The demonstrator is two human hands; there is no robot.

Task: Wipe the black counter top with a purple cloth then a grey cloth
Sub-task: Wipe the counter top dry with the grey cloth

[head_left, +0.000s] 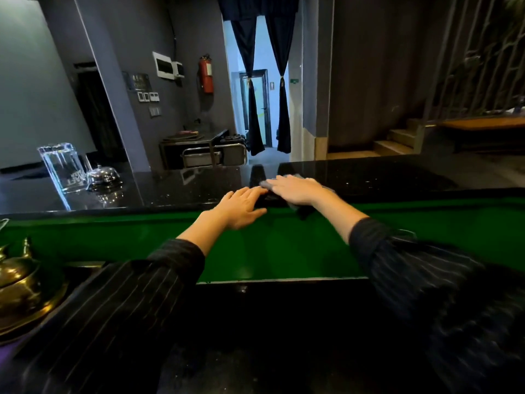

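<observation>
The black counter top (369, 177) runs across the middle of the view, glossy and speckled. My right hand (297, 190) lies flat on a grey cloth (294, 176) near the counter's front edge; the cloth peeks out beyond the fingers and hangs a little over the edge under the wrist. My left hand (241, 206) rests with its fingers spread on the counter's front edge, just left of the right hand, holding nothing. A patch of purple (7, 352) shows at the lower left; it may be the purple cloth, mostly hidden.
A clear acrylic sign stand (64, 169) and a chrome service bell (102, 174) sit on the counter at the left. A brass pot (20, 288) stands on the lower ledge at the left. A green panel (284, 251) drops below the counter's edge.
</observation>
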